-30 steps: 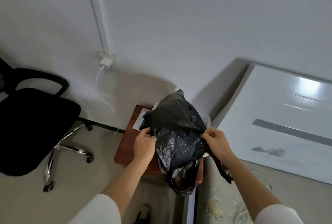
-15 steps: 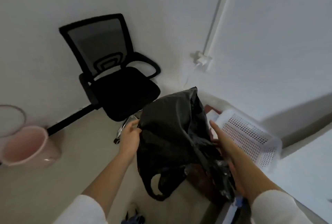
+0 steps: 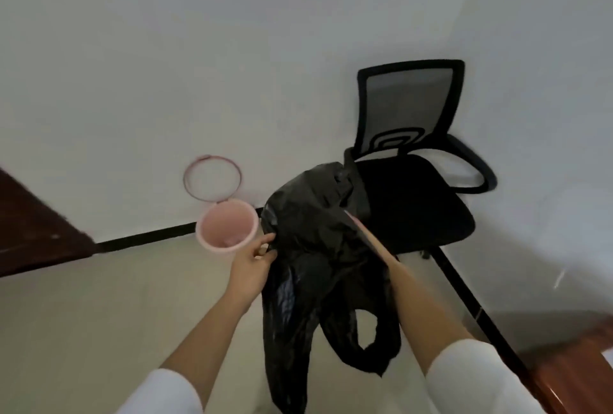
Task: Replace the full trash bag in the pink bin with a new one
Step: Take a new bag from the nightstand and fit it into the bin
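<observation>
Item 1. Wall (image 3: 232, 48): plain white, fills the upper half. No writing or label can be read anywhere in view.

Item 2. Floor (image 3: 83, 314): pale beige, with a dark skirting strip along the wall.

Item 3. Office chair (image 3: 414, 201): black mesh back and black seat, at 2 o'clock from my hands. Its base is hidden behind the bag and my right forearm. Half a second ago it stood at upper left of view; now it sits at upper right.

Item 4. Trash bag (image 3: 308, 247): black, thin, crumpled, hanging at centre with its handle loops drooping toward 6 o'clock. Its lower tip is cut off by the frame edge. No print visible on it.

Item 5. Brown furniture (image 3: 30, 224): dark wood, at 9 o'clock, cut off and blurred. A second reddish wooden edge (image 3: 577, 370) shows at 4 o'clock, also cut off.

Item 6. Pink bin (image 3: 227, 229): on the floor by the wall, at 11 o'clock from my left hand, unlined. It was at the far left edge earlier; now it is near centre. Its ring (image 3: 212, 181), a thin pink hoop, leans on the wall just behind it.

Item 7. Left hand (image 3: 253, 267): fingers pinched on the bag's left edge.

Item 8. Right hand: buried inside the bag; only the forearm shows, so I cannot tell its grip.
</observation>
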Tool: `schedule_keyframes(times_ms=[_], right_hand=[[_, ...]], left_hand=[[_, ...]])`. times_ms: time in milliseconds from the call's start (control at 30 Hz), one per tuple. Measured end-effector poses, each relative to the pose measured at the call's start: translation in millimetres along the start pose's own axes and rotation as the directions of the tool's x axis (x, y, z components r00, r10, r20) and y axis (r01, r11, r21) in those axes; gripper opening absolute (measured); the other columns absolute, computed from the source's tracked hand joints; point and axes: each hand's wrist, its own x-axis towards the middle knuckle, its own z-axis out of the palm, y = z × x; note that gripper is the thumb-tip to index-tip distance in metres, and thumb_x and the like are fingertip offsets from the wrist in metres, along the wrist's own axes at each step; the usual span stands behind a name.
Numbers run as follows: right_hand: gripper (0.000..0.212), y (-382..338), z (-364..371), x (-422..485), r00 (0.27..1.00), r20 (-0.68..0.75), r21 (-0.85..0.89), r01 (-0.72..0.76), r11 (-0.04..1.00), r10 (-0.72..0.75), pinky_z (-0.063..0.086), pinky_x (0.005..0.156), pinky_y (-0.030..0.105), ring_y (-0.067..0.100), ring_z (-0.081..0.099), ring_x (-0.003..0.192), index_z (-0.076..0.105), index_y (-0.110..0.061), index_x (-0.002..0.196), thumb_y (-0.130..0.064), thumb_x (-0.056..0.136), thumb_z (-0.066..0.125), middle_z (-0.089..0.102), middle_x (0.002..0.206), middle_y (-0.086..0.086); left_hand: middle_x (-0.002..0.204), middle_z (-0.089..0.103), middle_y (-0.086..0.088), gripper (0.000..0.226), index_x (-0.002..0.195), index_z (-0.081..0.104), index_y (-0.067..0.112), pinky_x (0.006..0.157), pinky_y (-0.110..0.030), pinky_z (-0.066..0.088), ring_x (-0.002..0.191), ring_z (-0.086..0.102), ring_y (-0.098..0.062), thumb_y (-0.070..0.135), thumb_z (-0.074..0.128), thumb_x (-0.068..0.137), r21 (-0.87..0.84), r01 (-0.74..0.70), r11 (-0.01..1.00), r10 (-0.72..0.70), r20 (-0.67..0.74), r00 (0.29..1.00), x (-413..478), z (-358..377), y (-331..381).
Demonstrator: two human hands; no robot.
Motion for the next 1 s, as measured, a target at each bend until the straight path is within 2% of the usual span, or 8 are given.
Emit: schedule_keyframes(times_ms=[133, 267, 367, 533, 633, 733, 833, 1000], right_hand=[[0.066, -22.1, 86.8, 49.8, 0.961, 0.252, 0.029, -0.125, 0.992, 0.113, 0.040, 0.106, 0.041, 0.025, 0.062, 0.115, 0.064, -0.020, 0.120, -0.064, 0.072, 0.062, 0.068, 0.121, 0.005], [0.061, -33.3, 155.5, 100.2, 0.955, 0.266, -0.274, -0.053, 0.960, 0.129, 0.048, 0.099, 0.043, 0.026, 0.063, 0.108, 0.053, -0.017, 0.127, -0.025, 0.073, 0.078, 0.069, 0.116, 0.006], [0.085, -33.5, 190.1, 154.3, 0.995, 0.065, -0.297, -0.055, 0.953, 0.078, 0.053, 0.089, 0.041, 0.029, 0.063, 0.103, 0.042, -0.008, 0.137, -0.016, 0.060, 0.077, 0.064, 0.120, 0.014], [0.026, -38.1, 208.3, 248.3, 0.989, -0.026, -0.202, -0.145, 0.969, 0.143, 0.053, 0.075, 0.034, 0.029, 0.066, 0.089, 0.066, -0.003, 0.106, -0.005, 0.081, 0.058, 0.070, 0.097, 0.015], [0.017, -39.8, 213.2, 314.7, 0.971, -0.032, -0.158, -0.239, 0.958, 0.237, 0.051, 0.066, 0.033, 0.028, 0.063, 0.080, 0.063, -0.005, 0.099, -0.005, 0.086, 0.053, 0.067, 0.092, 0.015], [0.021, -36.5, 212.5, 384.9, 0.938, -0.099, -0.187, -0.346, 0.919, 0.333, 0.051, 0.065, 0.035, 0.030, 0.062, 0.081, 0.060, -0.003, 0.105, -0.007, 0.085, 0.054, 0.065, 0.092, 0.017], [0.035, -21.3, 210.7, 454.1, 0.939, -0.168, -0.284, -0.338, 0.897, 0.301, 0.056, 0.082, 0.047, 0.036, 0.065, 0.092, 0.056, -0.007, 0.114, -0.002, 0.080, 0.057, 0.066, 0.103, 0.021], [0.053, 8.4, 217.9, 520.0, 0.983, -0.097, -0.565, -0.182, 0.805, 0.154, 0.052, 0.090, 0.047, 0.031, 0.062, 0.096, 0.048, -0.020, 0.130, 0.001, 0.081, 0.053, 0.064, 0.111, 0.011]], left_hand=[[0.122, 0.063, 0.002, 0.039, 0.120, 0.066, 0.016, 0.097, -0.026, 0.042, 0.112, 0.057, -0.015, -0.002, 0.050, 0.089, 0.215, -0.170, 0.962, 0.186, -0.056, 0.981, 45.0, -80.3, -5.3], [0.110, 0.067, 0.000, 0.039, 0.113, 0.070, 0.019, 0.082, -0.012, 0.042, 0.104, 0.060, -0.016, -0.003, 0.051, 0.087, 0.283, -0.233, 0.930, 0.269, -0.094, 0.959, 89.9, -126.4, -7.6], [0.115, 0.062, 0.001, 0.037, 0.118, 0.064, 0.025, 0.097, -0.023, 0.043, 0.110, 0.056, -0.017, 0.008, 0.056, 0.087, 0.165, -0.129, 0.978, 0.164, -0.222, 0.961, 121.4, -146.5, -8.5], [0.153, 0.020, -0.013, 0.110, 0.149, 0.005, 0.040, 0.115, -0.049, 0.017, 0.141, 0.015, -0.034, 0.064, 0.062, 0.058, 0.163, 0.322, 0.932, -0.258, -0.322, 0.911, 181.3, -174.5, -32.7], [0.151, 0.033, -0.014, 0.121, 0.146, -0.008, 0.046, 0.113, -0.051, 0.025, 0.137, 0.030, -0.038, 0.077, 0.060, 0.050, 0.117, 0.509, 0.853, -0.475, -0.230, 0.849, 238.2, -188.5, -57.6], [0.148, 0.041, -0.012, 0.097, 0.150, 0.003, 0.034, 0.105, -0.044, 0.040, 0.124, 0.050, -0.034, 0.038, 0.068, 0.079, -0.135, 0.510, 0.850, -0.524, -0.100, 0.846, 290.2, -192.5, -76.0], [0.143, 0.044, -0.006, 0.075, 0.150, 0.019, 0.025, 0.094, -0.035, 0.046, 0.120, 0.053, -0.031, 0.003, 0.054, 0.087, -0.181, 0.483, 0.857, -0.500, -0.062, 0.864, 349.2, -190.9, -89.1], [0.139, 0.050, -0.003, 0.062, 0.144, 0.034, 0.027, 0.109, -0.041, 0.038, 0.120, 0.051, -0.025, -0.001, 0.039, 0.089, -0.111, 0.484, 0.868, -0.490, -0.028, 0.871, 418.7, -184.9, -136.9]])
